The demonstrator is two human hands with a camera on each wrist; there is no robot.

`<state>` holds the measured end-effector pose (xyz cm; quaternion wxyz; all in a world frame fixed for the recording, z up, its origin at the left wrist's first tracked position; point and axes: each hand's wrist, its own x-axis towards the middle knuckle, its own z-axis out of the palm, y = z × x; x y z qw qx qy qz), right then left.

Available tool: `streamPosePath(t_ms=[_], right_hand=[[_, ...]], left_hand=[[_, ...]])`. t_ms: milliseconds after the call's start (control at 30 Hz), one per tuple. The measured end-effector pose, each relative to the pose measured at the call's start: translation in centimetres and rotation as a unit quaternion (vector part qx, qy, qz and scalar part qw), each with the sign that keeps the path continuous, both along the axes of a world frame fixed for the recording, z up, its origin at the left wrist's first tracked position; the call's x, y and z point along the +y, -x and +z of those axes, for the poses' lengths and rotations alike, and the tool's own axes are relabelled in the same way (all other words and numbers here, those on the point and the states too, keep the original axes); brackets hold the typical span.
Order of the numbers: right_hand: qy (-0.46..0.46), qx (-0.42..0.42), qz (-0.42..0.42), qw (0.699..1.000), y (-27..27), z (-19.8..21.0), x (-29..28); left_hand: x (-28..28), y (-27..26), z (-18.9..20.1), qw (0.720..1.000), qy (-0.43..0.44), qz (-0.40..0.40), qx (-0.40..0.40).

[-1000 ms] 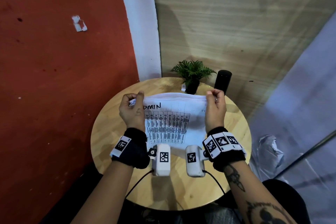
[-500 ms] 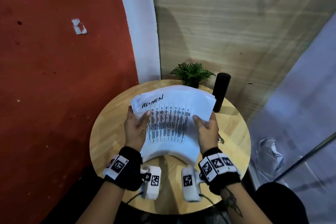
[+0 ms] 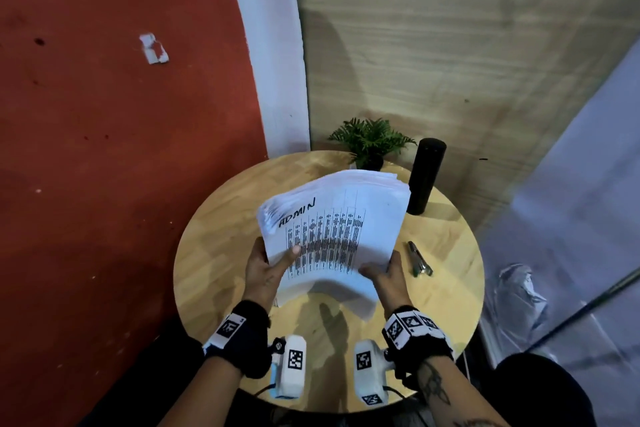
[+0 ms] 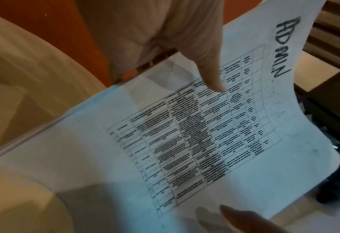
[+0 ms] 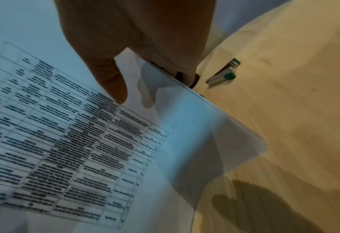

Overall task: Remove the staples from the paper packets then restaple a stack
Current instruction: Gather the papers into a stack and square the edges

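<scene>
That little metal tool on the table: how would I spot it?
Find the round wooden table. Right of the paper stack, near the right hand, lies the small silver tool; only it has green tips.

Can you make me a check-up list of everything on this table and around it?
Surface: round light wooden table.
Job's things: thick white paper stack marked ADMIN, held up, bowed; small metal stapling tool with green tips lying beside it.
Clutter: small green potted plant; tall black cylinder.
Hands: left hand and right hand each grip a side edge.
Cables: thin wires by the wrist cameras.
Surroundings: red wall; wood panel.
</scene>
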<state>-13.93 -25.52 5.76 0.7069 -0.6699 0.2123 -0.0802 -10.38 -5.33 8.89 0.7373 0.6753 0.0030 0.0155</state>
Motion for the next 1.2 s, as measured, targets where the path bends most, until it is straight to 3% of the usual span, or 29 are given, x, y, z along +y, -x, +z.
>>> streamPosePath(t_ms=[100, 200, 367, 500, 567, 667, 967, 1067, 1133, 1200], right_hand=[[0.006, -0.078, 0.003, 0.997, -0.6, 2.6, -1.3], [0.030, -0.174, 0.005, 0.984, -1.5, 6.1, -1.9], [0.195, -0.297, -0.076, 0.931, -1.6, 9.4, -1.0], [0.395, -0.292, -0.024, 0.871, -0.9, 9.1, -0.6], [0.432, -0.284, -0.019, 0.856, -0.9, 8.6, -0.9], [0.413, -0.301, -0.030, 0.859, -0.8, 8.7, -0.8], [0.422, -0.273, 0.010, 0.865, -1.1, 9.3, -1.3], [0.328, -0.260, -0.001, 0.908, -0.7, 8.3, -1.8], [0.194, -0.220, -0.018, 0.956, -0.8, 6.9, -2.0], [0.107, -0.158, -0.003, 0.982, -0.8, 5.3, -1.9]], left_hand=[[0.7, -0.3, 2.5, 0.998, 0.028, -0.010, -0.056], [0.1, -0.5, 6.0, 0.989, 0.059, 0.030, -0.133], [-1.9, -1.8, 8.1, 0.970, 0.104, 0.152, -0.157], [-1.7, -2.9, 7.8, 0.969, 0.103, 0.170, -0.144], [-1.6, -3.2, 7.7, 0.972, 0.093, 0.159, -0.148], [-1.5, -3.3, 7.1, 0.982, 0.080, 0.109, -0.131], [-0.8, -2.5, 7.2, 0.986, 0.075, 0.071, -0.134], [0.6, -2.4, 3.9, 0.991, 0.076, -0.014, -0.108], [1.2, -2.2, 1.5, 0.996, 0.034, -0.066, -0.043], [1.4, -2.2, -0.3, 0.997, -0.023, -0.072, 0.000]])
